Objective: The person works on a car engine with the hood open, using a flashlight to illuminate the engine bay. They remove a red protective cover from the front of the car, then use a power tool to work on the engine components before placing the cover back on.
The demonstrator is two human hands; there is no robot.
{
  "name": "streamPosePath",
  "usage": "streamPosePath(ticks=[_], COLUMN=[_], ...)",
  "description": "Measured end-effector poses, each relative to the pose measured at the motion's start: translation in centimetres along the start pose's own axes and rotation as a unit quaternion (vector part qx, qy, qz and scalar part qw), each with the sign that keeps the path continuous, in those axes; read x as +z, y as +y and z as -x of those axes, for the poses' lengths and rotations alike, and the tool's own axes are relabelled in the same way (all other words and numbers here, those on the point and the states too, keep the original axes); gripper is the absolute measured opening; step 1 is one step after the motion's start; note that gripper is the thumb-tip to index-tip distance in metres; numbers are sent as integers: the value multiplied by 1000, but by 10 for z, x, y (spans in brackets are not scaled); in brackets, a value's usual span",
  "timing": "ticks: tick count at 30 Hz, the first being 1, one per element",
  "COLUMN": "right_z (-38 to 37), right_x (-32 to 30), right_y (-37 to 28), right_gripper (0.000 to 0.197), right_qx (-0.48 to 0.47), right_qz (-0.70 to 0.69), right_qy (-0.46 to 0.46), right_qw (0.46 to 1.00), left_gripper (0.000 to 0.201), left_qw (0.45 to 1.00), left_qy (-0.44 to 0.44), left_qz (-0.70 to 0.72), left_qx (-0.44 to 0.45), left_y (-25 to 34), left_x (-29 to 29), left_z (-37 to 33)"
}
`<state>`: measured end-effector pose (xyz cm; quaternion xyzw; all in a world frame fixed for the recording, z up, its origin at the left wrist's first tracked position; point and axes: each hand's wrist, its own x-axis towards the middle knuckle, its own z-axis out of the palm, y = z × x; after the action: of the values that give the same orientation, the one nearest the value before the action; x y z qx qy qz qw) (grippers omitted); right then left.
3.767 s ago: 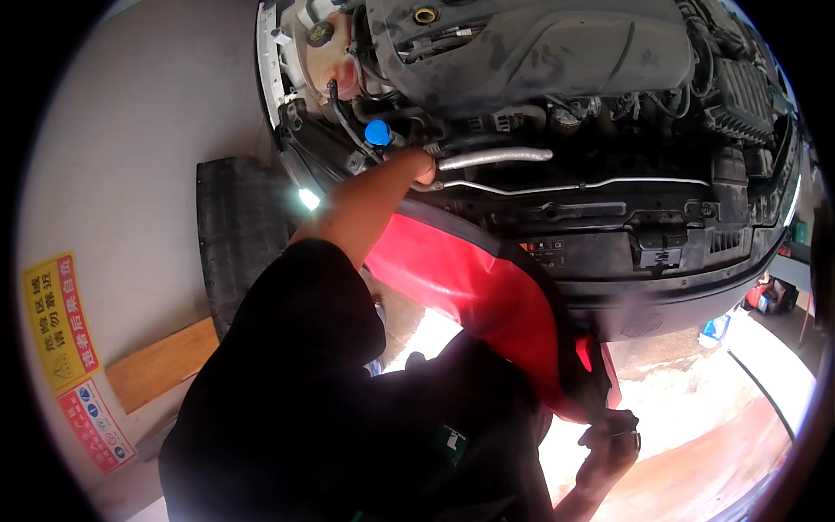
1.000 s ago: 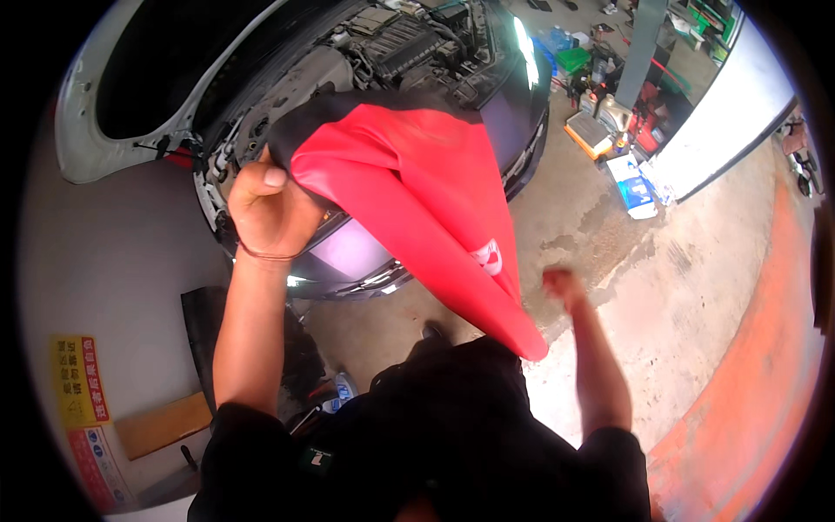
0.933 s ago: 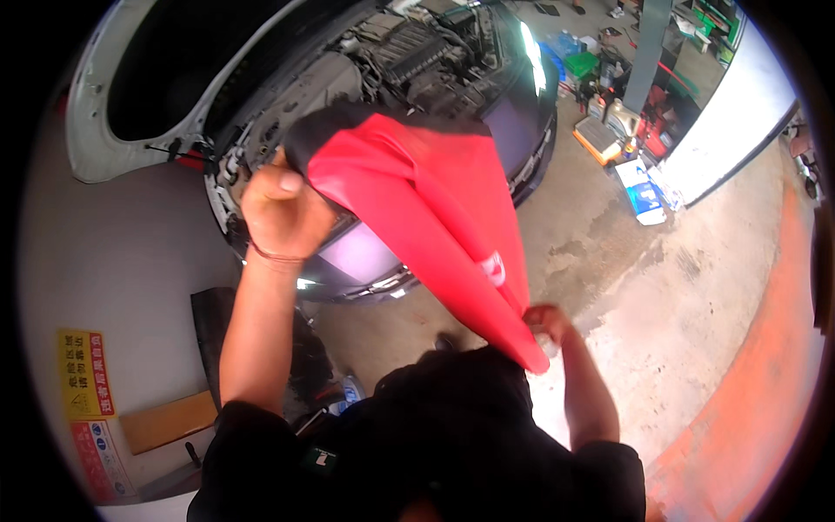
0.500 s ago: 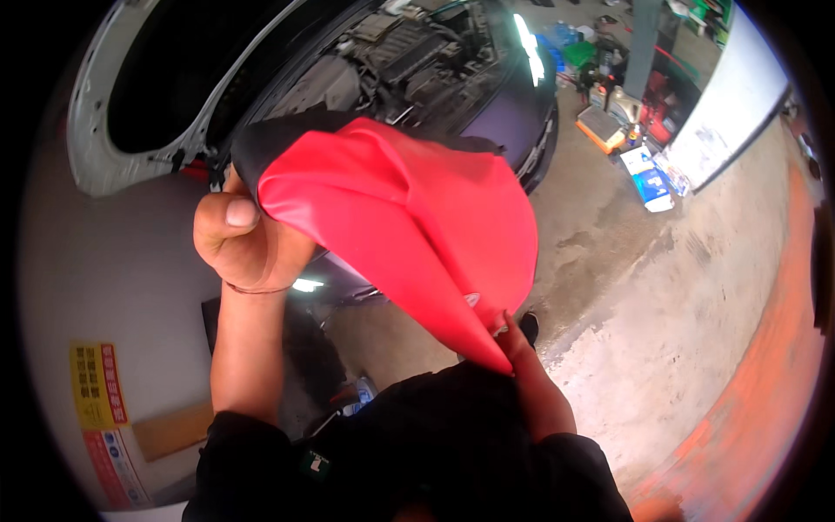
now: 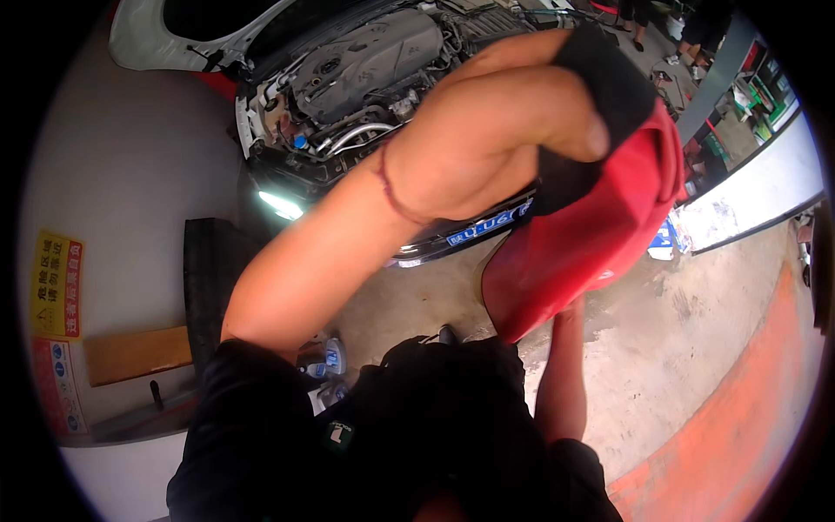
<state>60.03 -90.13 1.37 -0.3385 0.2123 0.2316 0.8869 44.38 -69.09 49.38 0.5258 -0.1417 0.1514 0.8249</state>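
Note:
A soft red sheet-like cover with a black side [image 5: 600, 235] hangs folded in front of me, between my two arms. My left hand [image 5: 522, 113] is raised and reaches across to the right, its fingers closed on the black part near the top. The thumb lies over the black material. My right hand [image 5: 571, 311] is at the lower part of the cover; the red material hides its fingers, and only the wrist and forearm show clearly. Beyond the cover stands a car with its hood up and its engine [image 5: 370, 65] exposed.
A lit headlight [image 5: 280, 205] and the front bumper face me. A black panel [image 5: 209, 287] and a wooden board [image 5: 139, 355] are by the left wall. Bottles [image 5: 334, 357] stand on the floor near my feet. A white panel [image 5: 761, 187] and a post are at the right.
My left hand has swung from the left over to the right, carrying the black edge of the cover along. The cover has folded and turned; the view has shifted, showing more of the engine.

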Motion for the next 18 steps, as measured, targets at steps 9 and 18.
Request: streamPosePath(ticks=[9, 18], right_z=[63, 123], right_x=[93, 240], right_y=[-336, -384], right_gripper=[12, 55], right_qx=[-359, -462], right_qz=[94, 222], right_qy=[-33, -192], right_qw=[928, 837], left_gripper=[67, 43], left_qw=[974, 959], left_qy=[125, 162], left_qz=[-101, 21], left_qx=[-157, -230], left_y=[19, -95], left_x=[-133, -103], left_z=[148, 124])
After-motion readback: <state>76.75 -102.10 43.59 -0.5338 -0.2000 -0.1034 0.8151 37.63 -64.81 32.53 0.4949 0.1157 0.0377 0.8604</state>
